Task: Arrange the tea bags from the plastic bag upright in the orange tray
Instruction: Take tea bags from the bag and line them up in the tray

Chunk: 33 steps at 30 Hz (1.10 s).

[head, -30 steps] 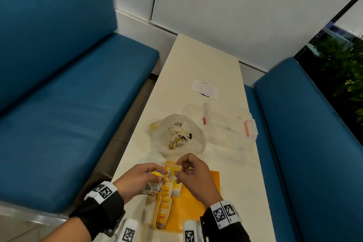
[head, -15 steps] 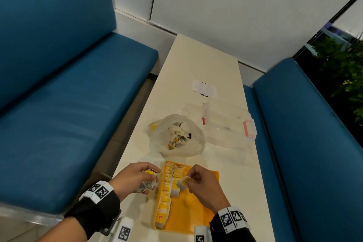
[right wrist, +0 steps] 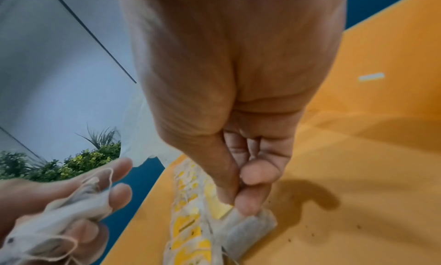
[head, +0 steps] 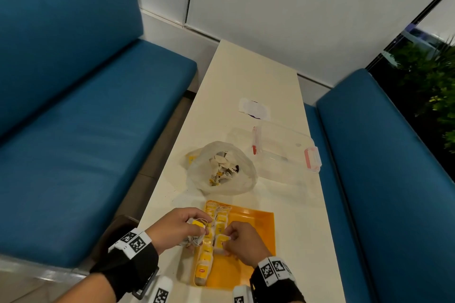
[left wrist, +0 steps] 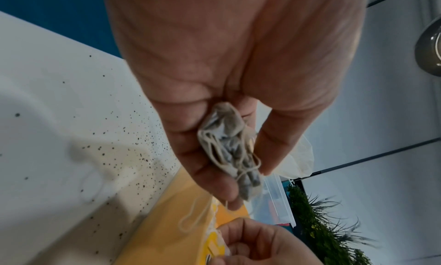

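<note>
An orange tray point(head: 258, 229) lies at the table's near end with a row of tea bags point(head: 205, 253) standing along its left side, yellow tags up. My right hand point(head: 230, 240) pinches one tea bag point(right wrist: 248, 229) by its top and yellow tag, its lower end down on the tray floor point(right wrist: 358, 174) beside the row. My left hand point(head: 197, 231) hovers at the tray's left edge and grips a bunch of tea bags point(left wrist: 229, 150) with tangled strings. The open plastic bag point(head: 221, 170) with more tea bags sits just beyond the tray.
A clear lidded box point(head: 285, 150) with pink clips stands right of the plastic bag, a white paper slip point(head: 253, 108) farther back. Blue benches point(head: 73, 130) flank the narrow cream table point(head: 246, 74). Tea dust speckles the table point(left wrist: 119, 137) left of the tray.
My right hand has taken one tea bag from near the left hand and lowered it into the tray beside the row. The left hand shifted slightly down and right with its bunch.
</note>
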Motion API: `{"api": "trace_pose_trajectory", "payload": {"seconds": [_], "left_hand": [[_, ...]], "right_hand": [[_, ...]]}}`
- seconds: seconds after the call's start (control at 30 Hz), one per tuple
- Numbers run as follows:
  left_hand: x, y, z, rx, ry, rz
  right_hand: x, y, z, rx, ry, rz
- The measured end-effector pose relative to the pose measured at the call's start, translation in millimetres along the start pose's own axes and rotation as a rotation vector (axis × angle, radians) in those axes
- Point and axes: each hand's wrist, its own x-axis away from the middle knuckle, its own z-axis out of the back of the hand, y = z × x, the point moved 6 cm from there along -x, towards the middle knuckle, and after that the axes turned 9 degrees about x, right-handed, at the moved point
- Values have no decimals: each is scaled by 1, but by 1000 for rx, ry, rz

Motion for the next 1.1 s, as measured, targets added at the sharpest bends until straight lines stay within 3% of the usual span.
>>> {"api": "trace_pose_trajectory", "payload": {"seconds": [0.13, 0.4, 0.73, 0.83, 0.9, 1.0, 1.1], "left_hand": [[-2, -2, -4, -35, -21, 9], [-6, -5, -3, -55, -22, 23], [-10, -10, -2, 80, -31, 93], [-6, -7, -4, 274, 5, 200], [-5, -4, -4, 342, 33, 235], [-7, -4, -2, 378, 62, 232], [-11, -2, -3, 370, 69, 213]], "right_hand": [[-8, 1, -2, -60, 89, -19], [-14, 0, -11, -189, 103, -108], [-8, -4, -7, -240, 153, -204], [-1, -15, 14, -117, 296, -109], [8, -30, 28, -168, 372, 19], [20, -53, 35, -280, 289, 147], [22, -62, 26, -294, 146, 152]]}}
